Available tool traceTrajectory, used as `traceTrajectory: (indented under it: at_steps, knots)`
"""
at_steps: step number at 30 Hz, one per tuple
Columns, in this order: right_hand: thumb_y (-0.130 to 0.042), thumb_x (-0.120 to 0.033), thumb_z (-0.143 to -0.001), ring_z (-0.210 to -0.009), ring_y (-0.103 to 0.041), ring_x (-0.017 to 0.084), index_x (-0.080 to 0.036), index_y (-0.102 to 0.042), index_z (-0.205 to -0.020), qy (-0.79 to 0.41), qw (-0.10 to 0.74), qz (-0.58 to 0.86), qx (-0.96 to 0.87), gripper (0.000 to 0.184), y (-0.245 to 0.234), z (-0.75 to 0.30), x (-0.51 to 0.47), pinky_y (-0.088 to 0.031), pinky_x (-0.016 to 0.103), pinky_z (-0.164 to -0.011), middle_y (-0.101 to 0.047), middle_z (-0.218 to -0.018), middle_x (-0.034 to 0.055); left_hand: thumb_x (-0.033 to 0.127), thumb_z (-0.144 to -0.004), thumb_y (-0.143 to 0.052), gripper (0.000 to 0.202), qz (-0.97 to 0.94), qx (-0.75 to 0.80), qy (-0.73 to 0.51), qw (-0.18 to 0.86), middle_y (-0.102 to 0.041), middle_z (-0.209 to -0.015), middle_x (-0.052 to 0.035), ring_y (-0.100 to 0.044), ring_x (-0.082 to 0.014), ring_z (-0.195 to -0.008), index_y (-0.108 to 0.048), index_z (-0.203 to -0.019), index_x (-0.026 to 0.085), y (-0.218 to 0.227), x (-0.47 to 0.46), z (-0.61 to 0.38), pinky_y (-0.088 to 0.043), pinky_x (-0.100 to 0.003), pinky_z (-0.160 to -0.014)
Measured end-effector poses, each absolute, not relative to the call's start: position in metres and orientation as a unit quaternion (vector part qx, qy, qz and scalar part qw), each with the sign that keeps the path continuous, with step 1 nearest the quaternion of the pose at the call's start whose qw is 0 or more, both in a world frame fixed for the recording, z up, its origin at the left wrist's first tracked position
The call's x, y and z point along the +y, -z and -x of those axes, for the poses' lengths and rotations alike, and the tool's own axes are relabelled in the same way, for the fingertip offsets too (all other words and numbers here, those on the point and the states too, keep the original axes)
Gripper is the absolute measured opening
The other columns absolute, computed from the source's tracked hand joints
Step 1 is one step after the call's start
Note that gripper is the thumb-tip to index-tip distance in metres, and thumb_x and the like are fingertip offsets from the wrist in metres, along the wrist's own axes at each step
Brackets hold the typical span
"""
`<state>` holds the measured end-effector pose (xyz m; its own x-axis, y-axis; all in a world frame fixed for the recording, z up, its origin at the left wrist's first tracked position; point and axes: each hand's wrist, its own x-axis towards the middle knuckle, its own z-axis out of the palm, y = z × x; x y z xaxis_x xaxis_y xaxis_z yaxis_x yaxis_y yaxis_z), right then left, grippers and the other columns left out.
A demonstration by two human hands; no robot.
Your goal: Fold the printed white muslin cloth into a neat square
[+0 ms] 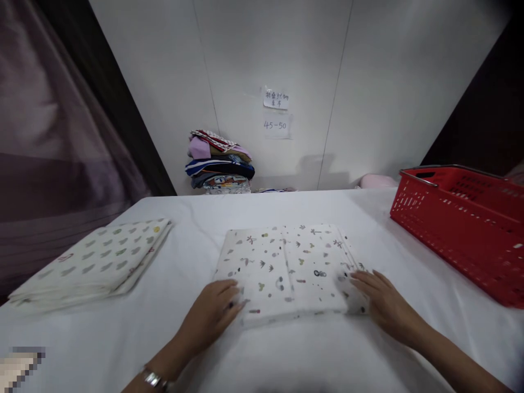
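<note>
A folded white cloth [303, 267] printed with small grey, green and dark motifs lies flat in front of me, creased down its middle. My left hand [213, 308] is at its near left edge, fingers stretched towards the fabric and the thumb apart from them. At the opposite side, my right hand [382, 303] touches the right edge with its fingers extended; the cloth's corner there is slightly lifted and blurred. Both palms face inward, and parts of the fingertips are hard to make out against the fabric.
Another folded cloth [102, 254] with grey shapes lies on the left of the white-covered table [184, 338]. A red plastic basket [462, 229] with a metal handle stands at the right. Behind the far edge are stacked textiles [221, 164] and a wall with paper labels [277, 125].
</note>
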<state>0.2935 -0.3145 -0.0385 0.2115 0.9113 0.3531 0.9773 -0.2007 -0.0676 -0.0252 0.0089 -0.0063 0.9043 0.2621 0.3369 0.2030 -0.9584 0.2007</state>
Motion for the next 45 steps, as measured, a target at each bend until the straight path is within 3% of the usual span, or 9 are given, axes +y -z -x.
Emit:
traceTrajectory:
  at_steps: [3,6,12,18,26,34,39,45]
  knots:
    - [-0.04,-0.024,-0.089,-0.133,-0.033,0.024,-0.024,-0.042,-0.137,0.078,0.177,0.761,-0.619,0.048,0.03,-0.28,-0.267,-0.03,0.049,-0.107,-0.041,-0.142,0.0082,0.047,-0.089,-0.044,0.041,-0.981,0.089,-0.145,0.096,-0.051,-0.134,-0.0073,-0.046,-0.0243,-0.124,-0.055,-0.121,0.024,0.005,-0.008,-0.026,-0.036,-0.047,-0.105]
    - [-0.04,-0.04,-0.092,-0.138,-0.023,0.026,-0.022,-0.037,-0.141,0.002,0.152,0.777,-0.611,0.053,0.032,-0.274,-0.229,-0.025,0.05,-0.109,-0.029,-0.148,0.0097,0.055,-0.088,-0.04,0.055,-0.987,0.061,-0.099,0.109,-0.03,-0.149,-0.0064,-0.027,-0.0257,-0.137,-0.041,-0.136,0.026,0.018,-0.023,-0.068,-0.023,-0.051,-0.112]
    - [-0.029,-0.056,-0.092,-0.14,-0.012,0.024,-0.021,-0.033,-0.143,-0.098,0.11,0.814,-0.562,0.061,0.046,-0.283,-0.225,-0.014,0.05,-0.112,-0.02,-0.151,0.0084,0.057,-0.09,-0.031,0.061,-0.992,0.048,-0.058,0.103,-0.025,-0.151,-0.0053,-0.019,-0.0252,-0.14,-0.027,-0.144,0.028,0.052,-0.023,-0.083,-0.018,-0.051,-0.112]
    - [-0.028,-0.055,-0.093,-0.141,-0.01,0.024,-0.019,-0.032,-0.143,-0.021,0.097,0.857,-0.505,0.062,0.042,-0.308,-0.225,-0.014,0.047,-0.112,-0.017,-0.152,0.0088,0.056,-0.09,-0.032,0.059,-0.994,0.04,-0.076,0.073,-0.026,-0.151,-0.0026,-0.021,-0.025,-0.139,-0.026,-0.144,0.03,0.057,-0.018,-0.082,-0.019,-0.05,-0.112]
    - [-0.027,-0.055,-0.092,-0.138,-0.022,0.025,-0.018,-0.041,-0.138,0.044,0.055,0.864,-0.499,0.06,0.063,-0.327,-0.228,-0.019,0.047,-0.11,-0.027,-0.149,0.0119,0.057,-0.09,-0.031,0.061,-0.992,0.042,-0.038,0.114,-0.023,-0.152,-0.0047,-0.017,-0.0245,-0.14,-0.028,-0.143,0.029,0.048,-0.017,-0.079,-0.017,-0.05,-0.113]
    - [-0.02,-0.056,-0.091,-0.137,-0.024,0.029,-0.019,-0.04,-0.139,0.107,0.07,0.844,-0.522,0.063,0.073,-0.349,-0.203,-0.024,0.052,-0.107,-0.032,-0.147,0.0109,0.062,-0.087,-0.032,0.066,-0.961,0.251,-0.071,0.094,-0.024,-0.151,-0.0087,-0.014,-0.0293,-0.141,-0.037,-0.139,0.023,0.043,0.019,-0.066,-0.011,-0.056,-0.112]
    - [-0.02,-0.057,-0.089,-0.134,-0.03,0.03,-0.016,-0.047,-0.133,0.113,0.055,0.847,-0.516,0.065,0.099,-0.368,-0.201,-0.027,0.052,-0.106,-0.038,-0.144,0.0123,0.065,-0.086,-0.027,0.069,-0.956,0.26,-0.055,0.125,-0.021,-0.153,-0.007,-0.012,-0.0275,-0.141,-0.032,-0.141,0.023,0.048,0.021,-0.061,-0.008,-0.054,-0.113]
    - [-0.022,-0.053,-0.089,-0.134,-0.03,0.031,-0.017,-0.047,-0.133,0.135,0.052,0.83,-0.539,0.062,0.114,-0.38,-0.208,-0.029,0.054,-0.104,-0.037,-0.144,0.0124,0.053,-0.088,-0.036,0.054,-0.912,0.369,-0.103,0.145,-0.031,-0.149,-0.0096,-0.023,-0.0262,-0.138,-0.045,-0.131,0.021,0.033,0.047,-0.062,-0.019,-0.047,-0.111]
